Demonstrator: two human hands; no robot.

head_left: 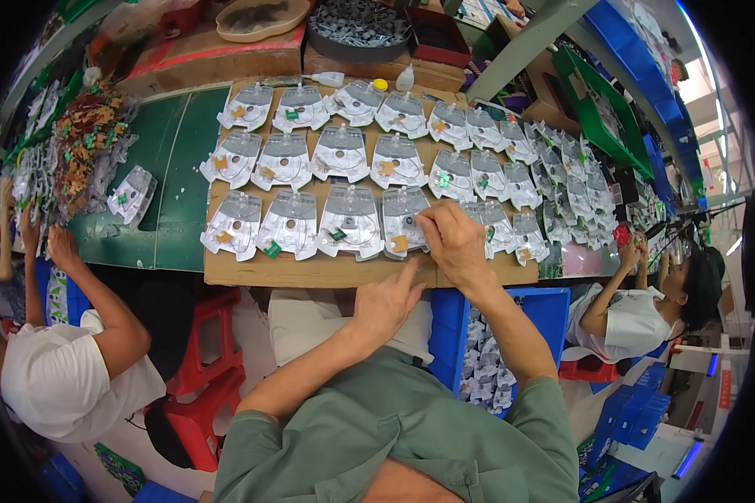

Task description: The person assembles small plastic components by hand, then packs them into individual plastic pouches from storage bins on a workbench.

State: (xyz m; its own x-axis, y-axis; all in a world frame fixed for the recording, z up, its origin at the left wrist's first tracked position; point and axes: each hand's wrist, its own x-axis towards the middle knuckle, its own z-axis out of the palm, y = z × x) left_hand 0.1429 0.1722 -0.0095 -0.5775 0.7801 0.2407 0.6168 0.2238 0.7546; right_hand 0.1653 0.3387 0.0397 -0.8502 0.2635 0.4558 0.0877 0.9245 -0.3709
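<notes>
Rows of pale, see-through plastic housings (350, 222) lie on a cardboard sheet (310, 274) in front of me. Many carry a small tan or green circuit board and thin wires. My right hand (455, 245) is over the right edge of a front-row housing (404, 220) that has a tan board (398, 244). Its thumb and forefinger are pinched together; whatever lies between them is too small to make out. Just below the sheet's front edge, my left hand (384, 307) has its forefinger stretched toward that housing, and nothing shows in it.
Glue bottles (405, 79) and a bowl of screws (359, 27) stand behind the rows. A blue bin of parts (486, 360) is below my right forearm. More housings crowd the right. Co-workers sit at the left (67, 369) and right (637, 314), near red stools (201, 402).
</notes>
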